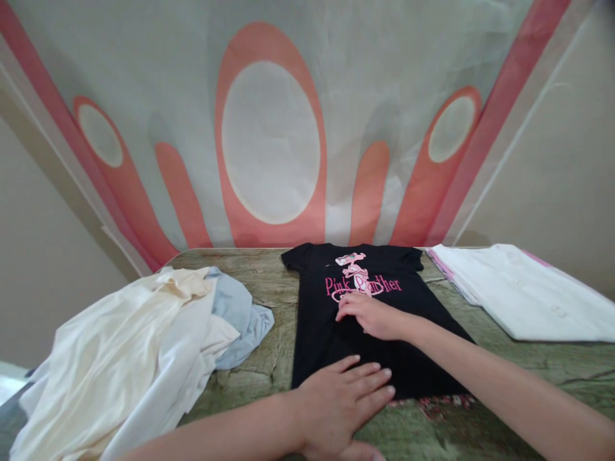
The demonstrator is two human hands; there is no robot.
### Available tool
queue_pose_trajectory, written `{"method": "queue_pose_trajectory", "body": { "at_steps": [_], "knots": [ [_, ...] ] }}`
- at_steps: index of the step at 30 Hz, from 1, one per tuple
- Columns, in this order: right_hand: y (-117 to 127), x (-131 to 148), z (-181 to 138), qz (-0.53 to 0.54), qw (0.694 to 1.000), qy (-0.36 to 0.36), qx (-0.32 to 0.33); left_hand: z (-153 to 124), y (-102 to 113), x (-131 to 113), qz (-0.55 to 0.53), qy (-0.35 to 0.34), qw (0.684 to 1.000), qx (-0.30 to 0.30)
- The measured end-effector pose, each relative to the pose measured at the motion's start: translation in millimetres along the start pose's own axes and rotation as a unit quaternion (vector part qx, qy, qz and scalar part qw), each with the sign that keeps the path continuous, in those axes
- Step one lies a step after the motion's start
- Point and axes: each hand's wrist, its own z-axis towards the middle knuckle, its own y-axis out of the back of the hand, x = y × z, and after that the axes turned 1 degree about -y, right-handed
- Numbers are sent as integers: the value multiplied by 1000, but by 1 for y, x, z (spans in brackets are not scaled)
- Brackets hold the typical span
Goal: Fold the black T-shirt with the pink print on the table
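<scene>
A black T-shirt (317, 314) with pink lettering and a pink cartoon figure lies spread flat on the table, its neck pointing away from me. My left hand (343, 397) rests palm down on the shirt's near hem, fingers stretched out. My right hand (369, 315) lies flat on the middle of the shirt, just below the pink print, fingers extended to the left. Neither hand holds anything.
A heap of cream, white and pale blue clothes (139, 349) lies at the left. A folded white garment (523, 294) sits at the right. The greenish stone-pattern table (528, 371) meets a wall hung with an orange-and-grey patterned cloth (271, 141).
</scene>
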Motion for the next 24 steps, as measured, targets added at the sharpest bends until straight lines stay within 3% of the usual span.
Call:
{"method": "queue_pose_trajectory", "body": {
  "at_steps": [3, 5, 7, 10, 12, 14, 17, 19, 24],
  "knots": [
    [7, -35, 12, -55, 994, -83, -46, 0, 0, 1, 12, -4, 1000, -6],
    [9, -37, 16, -57, 991, -100, -75, -1, -1, 3, 17, -6, 1000, -10],
    [4, -17, 19, -21, 996, -61, -68, -1, -3, 5, 17, -7, 1000, -15],
    [-13, 27, 28, 30, 998, 46, -6, -1, -6, 5, 12, -8, 1000, -19],
    [-23, 40, 39, 40, 996, 81, 18, 0, -8, 5, 8, -7, 1000, -16],
    [-28, 31, 54, 16, 998, 58, 8, 1, -10, 4, 0, -6, 1000, -13],
    [-24, -4, 75, -56, 996, -50, -37, 3, -9, 4, -25, -9, 1000, -9],
    [-19, -20, 85, -79, 992, -82, -60, 2, -4, 6, -49, -14, 999, -10],
    [-24, -2, 88, -58, 997, -16, -51, -8, 14, 19, -55, 10, 998, -36]
  ]
}}
